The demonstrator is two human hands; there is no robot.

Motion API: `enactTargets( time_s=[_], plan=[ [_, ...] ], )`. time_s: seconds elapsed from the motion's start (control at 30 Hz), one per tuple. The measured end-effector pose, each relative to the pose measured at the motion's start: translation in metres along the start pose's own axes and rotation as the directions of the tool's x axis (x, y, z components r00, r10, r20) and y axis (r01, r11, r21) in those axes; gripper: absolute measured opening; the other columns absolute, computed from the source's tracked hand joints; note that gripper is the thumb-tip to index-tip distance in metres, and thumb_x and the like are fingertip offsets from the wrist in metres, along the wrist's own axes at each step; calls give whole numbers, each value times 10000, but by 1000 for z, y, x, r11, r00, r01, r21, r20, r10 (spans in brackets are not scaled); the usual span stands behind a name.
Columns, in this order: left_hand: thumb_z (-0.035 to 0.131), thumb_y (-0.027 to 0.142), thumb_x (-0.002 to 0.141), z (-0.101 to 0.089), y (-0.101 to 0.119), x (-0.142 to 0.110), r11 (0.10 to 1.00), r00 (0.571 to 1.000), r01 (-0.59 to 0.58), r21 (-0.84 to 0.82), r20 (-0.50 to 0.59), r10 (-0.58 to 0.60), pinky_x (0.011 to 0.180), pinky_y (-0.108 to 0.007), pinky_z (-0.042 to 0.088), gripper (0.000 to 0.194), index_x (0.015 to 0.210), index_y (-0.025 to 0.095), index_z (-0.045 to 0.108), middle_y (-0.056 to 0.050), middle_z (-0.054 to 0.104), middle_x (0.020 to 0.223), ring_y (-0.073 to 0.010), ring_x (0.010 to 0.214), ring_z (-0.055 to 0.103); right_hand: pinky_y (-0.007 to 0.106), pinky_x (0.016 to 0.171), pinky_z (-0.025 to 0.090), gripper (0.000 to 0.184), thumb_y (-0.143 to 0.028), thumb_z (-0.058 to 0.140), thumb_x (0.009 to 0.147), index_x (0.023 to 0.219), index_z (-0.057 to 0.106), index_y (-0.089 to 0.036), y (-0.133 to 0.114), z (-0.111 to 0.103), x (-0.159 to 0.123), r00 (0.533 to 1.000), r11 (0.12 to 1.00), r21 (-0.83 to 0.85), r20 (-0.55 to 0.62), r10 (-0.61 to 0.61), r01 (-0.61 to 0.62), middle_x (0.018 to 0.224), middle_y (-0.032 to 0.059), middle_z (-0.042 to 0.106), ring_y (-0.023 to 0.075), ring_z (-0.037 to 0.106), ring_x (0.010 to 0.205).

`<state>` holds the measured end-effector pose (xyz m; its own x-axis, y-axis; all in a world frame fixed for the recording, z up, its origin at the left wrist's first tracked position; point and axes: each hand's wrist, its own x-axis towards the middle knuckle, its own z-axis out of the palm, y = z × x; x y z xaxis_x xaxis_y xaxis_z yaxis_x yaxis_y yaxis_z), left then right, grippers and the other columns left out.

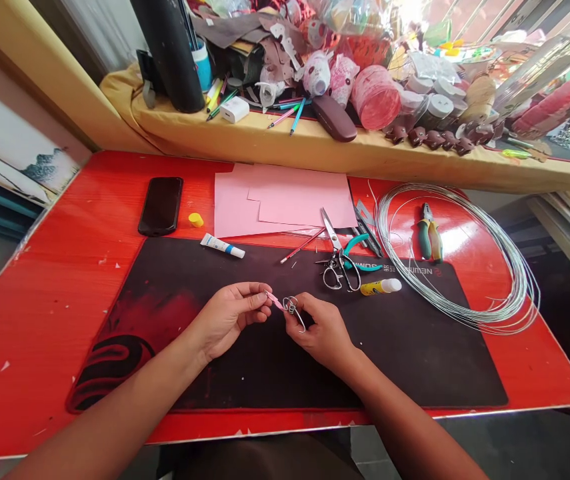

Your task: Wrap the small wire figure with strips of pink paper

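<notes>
My left hand (237, 317) pinches one end of a small pink paper strip (275, 301) between thumb and forefinger. From the right, my right hand (322, 330) grips a piece of bent silver wire (291, 305) with curled loops, and the strip meets the wire between the two hands. Whether the paper is fixed to the wire I cannot tell. Both hands are just above the dark desk mat (265, 387). Beyond them lie scissors (335, 250), teal-handled pliers (357, 257) and a yellow glue stick (381, 287).
Pink paper sheets (305, 193) lie at the back of the red table (25, 333). A wire coil (509, 280) surrounds green-yellow pliers (429, 233) at right. A phone (161, 207), a yellow cap (195, 219), a glue tube (222, 245) and a red pencil (301, 247) are leftward. Crafts crowd the ledge (265, 143).
</notes>
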<state>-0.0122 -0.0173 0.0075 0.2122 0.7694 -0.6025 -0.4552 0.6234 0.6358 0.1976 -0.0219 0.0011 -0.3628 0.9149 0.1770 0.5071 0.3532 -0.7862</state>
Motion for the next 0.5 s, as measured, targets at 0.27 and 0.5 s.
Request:
enactTargets(
  time_s=[0.27,0.5],
  plan=[
    [906,195,692,1,10,1,993,1000,21,115,-18,-19,535,-201,559,215,865,129,798,-61,742,754,-121,603,660,244,573,399,92,-201,589,899,819,630,-223,2,1,0,1000,1000,30,27,5,-6,678,-13,624,136,519,566],
    [927,320,707,4,10,3,982,998,-35,184,-40,43,513,-193,553,272,862,131,806,-54,729,792,-117,607,657,244,591,415,104,-220,580,921,826,622,-226,0,1,2,1000,999,36,5,28,-29,697,-6,643,139,552,585]
  ],
)
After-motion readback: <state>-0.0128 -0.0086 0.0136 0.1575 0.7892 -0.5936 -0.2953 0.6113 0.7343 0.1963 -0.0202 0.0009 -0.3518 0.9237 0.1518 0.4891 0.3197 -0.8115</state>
